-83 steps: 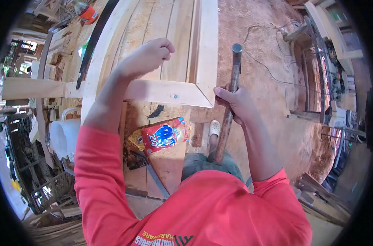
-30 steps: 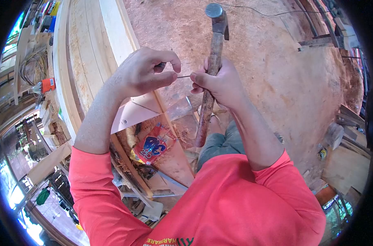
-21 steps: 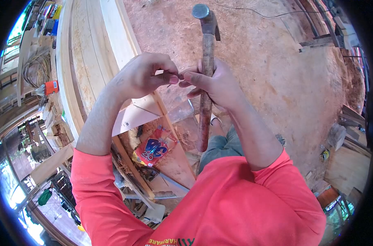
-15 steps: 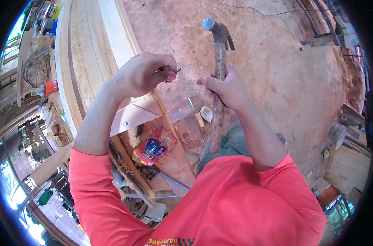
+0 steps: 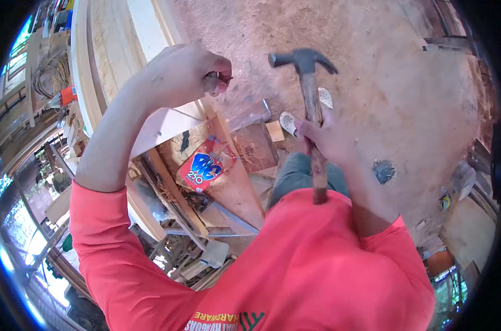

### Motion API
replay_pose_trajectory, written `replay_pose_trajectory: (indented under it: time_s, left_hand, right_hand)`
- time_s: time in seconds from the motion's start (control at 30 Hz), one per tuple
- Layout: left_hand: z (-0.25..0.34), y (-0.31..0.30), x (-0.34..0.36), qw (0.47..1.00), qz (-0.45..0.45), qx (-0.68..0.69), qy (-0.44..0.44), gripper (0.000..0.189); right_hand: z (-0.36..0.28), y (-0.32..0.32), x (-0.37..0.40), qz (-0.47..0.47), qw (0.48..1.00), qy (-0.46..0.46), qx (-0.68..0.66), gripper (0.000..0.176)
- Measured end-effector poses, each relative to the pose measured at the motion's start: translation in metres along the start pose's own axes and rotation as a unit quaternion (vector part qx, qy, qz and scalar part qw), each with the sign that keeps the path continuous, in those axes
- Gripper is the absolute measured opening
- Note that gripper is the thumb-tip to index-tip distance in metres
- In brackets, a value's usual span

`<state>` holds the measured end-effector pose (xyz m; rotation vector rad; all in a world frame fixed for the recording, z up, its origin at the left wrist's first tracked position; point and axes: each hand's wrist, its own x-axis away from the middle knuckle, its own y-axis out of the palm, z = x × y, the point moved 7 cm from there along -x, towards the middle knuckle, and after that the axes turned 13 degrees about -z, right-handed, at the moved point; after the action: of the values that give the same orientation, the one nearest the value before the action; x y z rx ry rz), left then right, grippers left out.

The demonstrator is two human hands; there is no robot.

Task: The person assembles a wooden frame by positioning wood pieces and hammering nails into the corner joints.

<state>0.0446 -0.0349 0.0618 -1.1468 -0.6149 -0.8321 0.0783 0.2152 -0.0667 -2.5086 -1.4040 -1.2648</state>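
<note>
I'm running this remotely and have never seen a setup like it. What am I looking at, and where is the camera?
There is no machine here: these are a person's two bare hands, seen by one camera worn on the head, looking forward and down. That is why the red shirt fills the bottom. The right hand grips a hammer by its wooden handle, head up in the picture. The left hand is curled, with a small dark piece at its fingertips, perhaps a nail; it is too small to be sure. Long pale boards run beyond that hand, and a red packet lies on wood nearer the body.
</note>
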Motion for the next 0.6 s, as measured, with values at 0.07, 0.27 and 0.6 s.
replay_pose_trajectory:
  time_s: [0.07,0.27,0.6]
  left_hand:
    - [0.001,0.002,-0.001,1.0,-0.009,-0.009,0.011,0.012]
    - [-0.002,0.007,-0.005,0.997,-0.076,0.019,-0.019,0.011]
    - [-0.001,0.009,-0.009,0.997,-0.072,0.016,-0.018,0.011]
  right_hand:
    - [0.017,-0.004,0.006,-0.01,1.0,0.012,0.007,0.028]
    - [0.02,0.007,0.007,-0.076,0.997,-0.03,-0.003,0.035]
    - [0.01,0.021,0.017,-0.09,0.992,-0.084,-0.029,0.032]
